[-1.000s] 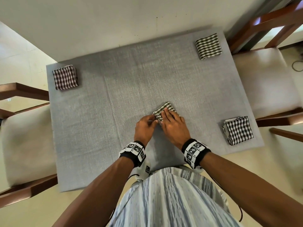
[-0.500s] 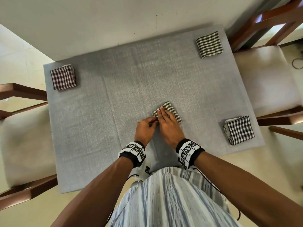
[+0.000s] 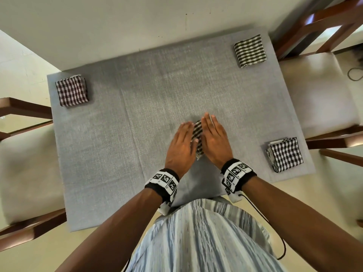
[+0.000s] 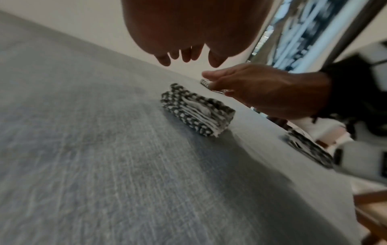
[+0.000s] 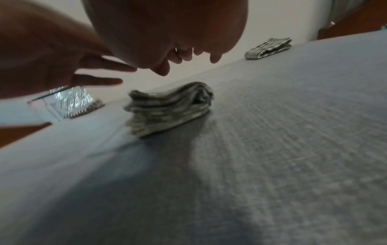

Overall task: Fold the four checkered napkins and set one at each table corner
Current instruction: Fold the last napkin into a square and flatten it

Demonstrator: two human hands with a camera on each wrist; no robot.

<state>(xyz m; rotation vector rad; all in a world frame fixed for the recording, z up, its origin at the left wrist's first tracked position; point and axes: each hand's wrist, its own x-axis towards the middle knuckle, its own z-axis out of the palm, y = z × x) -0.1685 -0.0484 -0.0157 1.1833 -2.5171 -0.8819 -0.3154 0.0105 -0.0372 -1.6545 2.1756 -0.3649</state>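
Item: fourth checkered napkin, folded to a small thick block, lying on the grey-clothed bench directly between the two sets of fingers, well short of any corner. Left hand: flat, fingers straight and together, raised just above the block on its left side, holding nothing; the left wrist view shows the fingertips clear of the cloth. Right hand: likewise flat with fingers extended, hanging just right of the block, holding nothing; the right wrist view shows open air under the palm. Judged purpose of this posture: both palms flank the fold as though it has just been pressed flat and let go, so the layers can settle before it is picked up. Layered edges show in the left wrist view, with the stack bulging slightly at its middle. Other stock: dark red checkered napkin far beyond the left fingers at a far corner; striped-looking napkin far beyond the right fingers at the other far corner; black-and-white napkin well to the right of the right fingers at the near corner. Judgement: three corners filled; the near corner well left of the left fingers stays bare, so this block likely belongs there. Surroundings: wooden chair on each side.
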